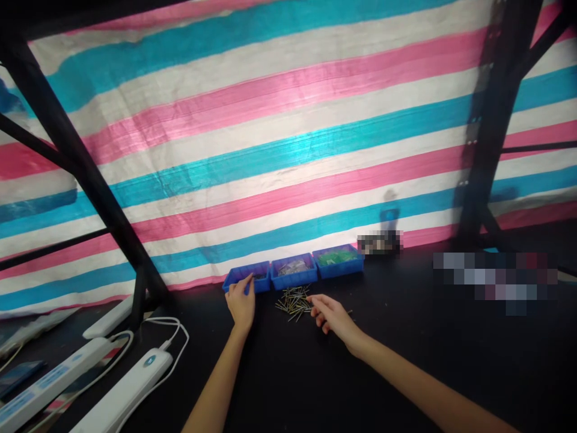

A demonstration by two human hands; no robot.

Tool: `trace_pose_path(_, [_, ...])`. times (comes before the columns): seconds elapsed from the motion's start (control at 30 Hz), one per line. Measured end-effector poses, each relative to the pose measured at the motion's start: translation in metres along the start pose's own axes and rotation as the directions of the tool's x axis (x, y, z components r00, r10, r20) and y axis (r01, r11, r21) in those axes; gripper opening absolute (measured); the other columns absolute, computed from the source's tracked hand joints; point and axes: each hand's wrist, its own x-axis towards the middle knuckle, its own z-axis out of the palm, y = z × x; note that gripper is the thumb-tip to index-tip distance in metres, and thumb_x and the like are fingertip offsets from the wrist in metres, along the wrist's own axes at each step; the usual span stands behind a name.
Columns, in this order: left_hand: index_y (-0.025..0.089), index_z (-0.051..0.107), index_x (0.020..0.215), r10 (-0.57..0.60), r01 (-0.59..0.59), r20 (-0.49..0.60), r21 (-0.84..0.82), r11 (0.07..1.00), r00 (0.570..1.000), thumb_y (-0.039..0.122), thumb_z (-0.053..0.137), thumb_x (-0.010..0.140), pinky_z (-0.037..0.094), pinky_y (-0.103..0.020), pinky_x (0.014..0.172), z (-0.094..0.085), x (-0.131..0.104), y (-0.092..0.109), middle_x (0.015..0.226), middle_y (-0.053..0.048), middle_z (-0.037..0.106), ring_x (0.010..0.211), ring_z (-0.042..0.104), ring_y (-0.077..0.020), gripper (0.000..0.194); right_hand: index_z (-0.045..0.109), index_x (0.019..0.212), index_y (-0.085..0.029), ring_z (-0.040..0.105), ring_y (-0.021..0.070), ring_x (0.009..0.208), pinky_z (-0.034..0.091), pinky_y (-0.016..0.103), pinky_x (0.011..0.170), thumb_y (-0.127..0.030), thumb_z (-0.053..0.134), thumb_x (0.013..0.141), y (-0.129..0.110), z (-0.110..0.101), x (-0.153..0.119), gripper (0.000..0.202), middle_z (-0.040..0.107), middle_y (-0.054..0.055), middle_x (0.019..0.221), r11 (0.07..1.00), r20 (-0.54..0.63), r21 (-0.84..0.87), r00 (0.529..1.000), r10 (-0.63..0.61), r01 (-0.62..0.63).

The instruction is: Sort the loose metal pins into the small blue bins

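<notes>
My left hand [241, 304] is at the left blue tray [232, 281], its fingertips over the near side and partly inside. The thumb and index finger look drawn together; anything between them is too small to make out. Dark small pieces [260, 276] lie in that tray. On the black table, a loose pile of thin brass-and-grey metal pins or screws [293, 302] lies in front of the trays. Touching or just above the pile's right edge, my right hand [333, 319] has its thumb and index finger pinched, the others curled. What it holds is unclear.
The middle blue tray [295, 281] holds clear small pieces, the right blue tray [342, 270] green ones. White power strips [130, 391] and cables lie on the left. A striped sheet [279, 150] hangs behind, between dark metal posts [489, 132]. Blurred-out items lie right.
</notes>
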Motion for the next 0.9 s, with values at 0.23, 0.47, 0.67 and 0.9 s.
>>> trace_pose_path(0.23, [0.015, 0.025, 0.133, 0.047, -0.059, 0.13, 0.089, 0.994, 0.99, 0.03, 0.043, 0.08, 0.034, -0.043, 0.084, -0.007, -0.012, 0.025, 0.122, -0.013, 0.046, 0.107, 0.042, -0.0284, 0.058, 0.06, 0.09, -0.019, 0.043, 0.007, 0.05, 0.038, 0.022, 0.049, -0.032, 0.059, 0.066, 0.004, -0.007, 0.001, 0.027, 0.053, 0.001, 0.078, 0.87, -0.064, -0.438, 0.958, -0.28, 0.226])
trace_pose_path(0.47, [0.021, 0.054, 0.098, 0.334, -0.298, 0.354, -0.154, 0.942, 0.874, 0.032, 0.044, 0.08, 0.039, -0.033, 0.077, -0.028, -0.046, 0.079, 0.095, -0.006, 0.053, 0.087, 0.051, -0.02, 0.023, 0.055, 0.106, -0.029, 0.045, 0.0246, 0.097, 0.036, 0.036, 0.08, -0.039, 0.066, 0.057, -0.002, -0.02, -0.003, 0.052, 0.046, 0.005, 0.108, 0.431, -0.036, -0.877, 0.866, -0.499, 0.212])
trace_pose_path(0.67, [0.021, 0.053, 0.092, 0.454, -0.339, 0.481, -0.31, 0.888, 0.75, 0.027, 0.044, 0.079, 0.041, -0.029, 0.075, -0.025, -0.068, 0.097, 0.092, -0.004, 0.052, 0.088, 0.05, -0.0183, 0.017, 0.056, 0.105, -0.027, 0.044, 0.0251, 0.097, 0.032, 0.037, 0.081, -0.035, 0.063, 0.062, 0.002, -0.024, -0.002, 0.045, 0.051, 0.006, 0.105, 0.34, 0.044, -0.922, 0.925, -0.377, 0.182])
trace_pose_path(0.9, [0.021, 0.053, 0.09, 0.467, -0.345, 0.536, -0.318, 0.883, 0.703, 0.021, 0.041, 0.081, 0.04, -0.028, 0.076, -0.021, -0.065, 0.09, 0.091, -0.003, 0.053, 0.087, 0.049, -0.0169, 0.015, 0.061, 0.093, -0.026, 0.049, 0.0197, 0.085, 0.036, 0.03, 0.072, -0.03, 0.052, 0.074, -0.003, -0.022, -0.004, 0.021, 0.057, 0.003, 0.091, 0.315, 0.229, -0.884, 0.909, -0.349, 0.344])
